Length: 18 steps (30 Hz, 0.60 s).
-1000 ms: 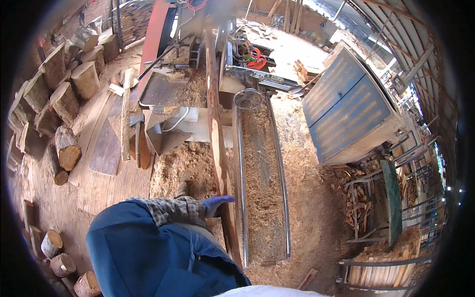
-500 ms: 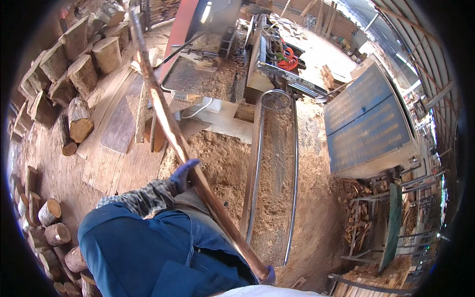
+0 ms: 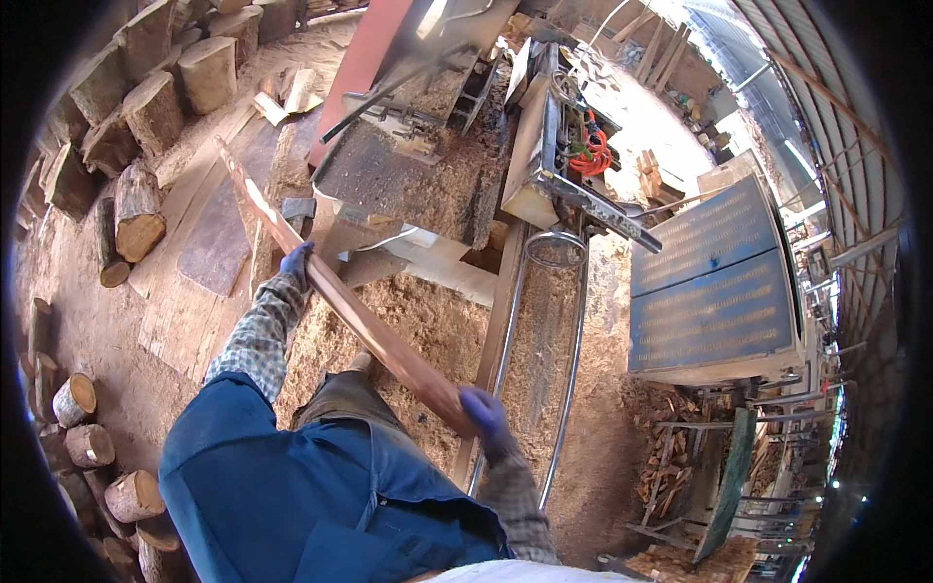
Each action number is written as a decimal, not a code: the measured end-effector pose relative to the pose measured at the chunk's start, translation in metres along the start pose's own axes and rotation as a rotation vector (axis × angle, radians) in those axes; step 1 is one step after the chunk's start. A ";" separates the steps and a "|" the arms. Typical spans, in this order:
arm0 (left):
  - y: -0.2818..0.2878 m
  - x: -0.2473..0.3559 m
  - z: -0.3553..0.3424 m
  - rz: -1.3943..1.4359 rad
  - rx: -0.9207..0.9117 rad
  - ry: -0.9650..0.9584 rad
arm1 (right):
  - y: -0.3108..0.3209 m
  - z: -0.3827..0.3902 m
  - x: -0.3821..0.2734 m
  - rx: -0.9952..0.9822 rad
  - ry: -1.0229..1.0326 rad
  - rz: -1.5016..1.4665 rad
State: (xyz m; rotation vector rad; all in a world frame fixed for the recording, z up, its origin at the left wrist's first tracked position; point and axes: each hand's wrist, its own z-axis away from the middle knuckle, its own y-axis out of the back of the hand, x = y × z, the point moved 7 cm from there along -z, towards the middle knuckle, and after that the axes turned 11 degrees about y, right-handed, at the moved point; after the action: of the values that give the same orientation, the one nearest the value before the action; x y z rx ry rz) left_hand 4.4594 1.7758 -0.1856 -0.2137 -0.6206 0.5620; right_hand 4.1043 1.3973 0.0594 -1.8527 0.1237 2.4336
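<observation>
So the long plank [image 3: 340, 301] runs diagonally, far end up-left over the flat boards [image 3: 209, 243] on the ground, near end down-right by the rails. Left hand [image 3: 296, 260] grips it around the middle, right hand [image 3: 483, 410] at the near end. Under the plank there's a sawdust pile [image 3: 428, 325]. Right of that, 2 metal rails [image 3: 573, 369] run away toward the saw machine [image 3: 457, 126] at the top. Cut logs [image 3: 136, 107] are stacked along the left edge. A big panel [image 3: 709, 282] sits right of the rails, with scrap wood [image 3: 671, 466] in front of it.
</observation>
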 end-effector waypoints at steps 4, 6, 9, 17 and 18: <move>-0.008 0.009 -0.016 -0.046 -0.026 0.054 | -0.112 -0.116 -0.004 -0.074 -0.008 0.035; -0.022 0.025 -0.018 -0.006 -0.028 -0.067 | -0.163 -0.156 0.000 -0.132 0.201 0.101; 0.060 0.104 -0.014 -0.474 0.267 -0.370 | -0.211 -0.168 -0.009 -0.295 0.303 0.092; 0.013 0.072 0.094 -0.587 0.014 -0.299 | -0.079 -0.176 0.077 -0.304 -0.176 0.044; 0.024 0.064 0.103 -0.548 0.039 -0.269 | -0.058 -0.175 0.095 -0.265 -0.247 0.035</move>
State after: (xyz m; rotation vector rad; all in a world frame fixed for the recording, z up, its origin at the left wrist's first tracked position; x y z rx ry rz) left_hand 4.4301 1.8342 -0.0809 0.0743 -0.8887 0.0711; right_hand 4.2536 1.4370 -0.0797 -1.6277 -0.1925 2.7947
